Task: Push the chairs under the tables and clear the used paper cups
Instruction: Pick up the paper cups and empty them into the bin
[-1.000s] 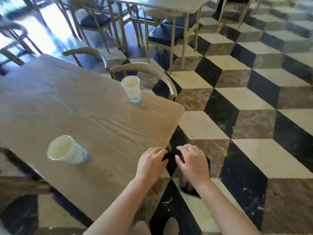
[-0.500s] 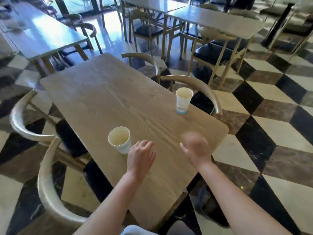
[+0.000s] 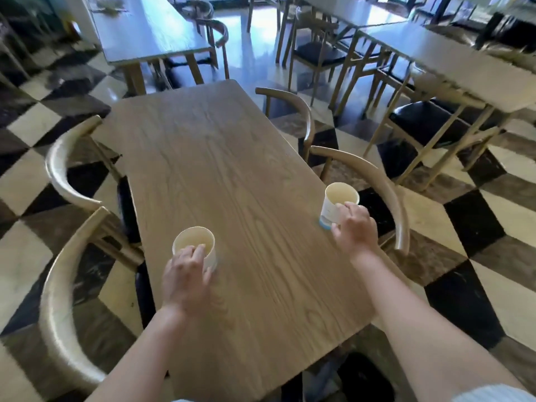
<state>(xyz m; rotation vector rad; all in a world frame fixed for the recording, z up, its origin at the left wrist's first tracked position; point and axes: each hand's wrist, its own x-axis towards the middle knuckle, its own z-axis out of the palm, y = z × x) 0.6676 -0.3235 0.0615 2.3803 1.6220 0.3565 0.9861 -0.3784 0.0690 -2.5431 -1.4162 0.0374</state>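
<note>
reaching over the wooden table (image 3: 232, 184), your left hand (image 3: 185, 275) wraps the paper cup (image 3: 195, 247) near its left edge and your right hand (image 3: 354, 227) wraps the cup (image 3: 338, 206) at its right edge, both cups upright on the wood. the four chairs (image 3: 68, 166) look tucked in; carrying the cups away remains.

Two cups stand on the tabletop (image 3: 232, 175). The left cup (image 3: 195, 248) is near the left edge, with the left hand (image 3: 185, 275) around it. The right cup (image 3: 338, 204) is at the right edge, with the right hand (image 3: 353, 229) on it. Two chairs (image 3: 69, 166) sit at each long side.
</note>
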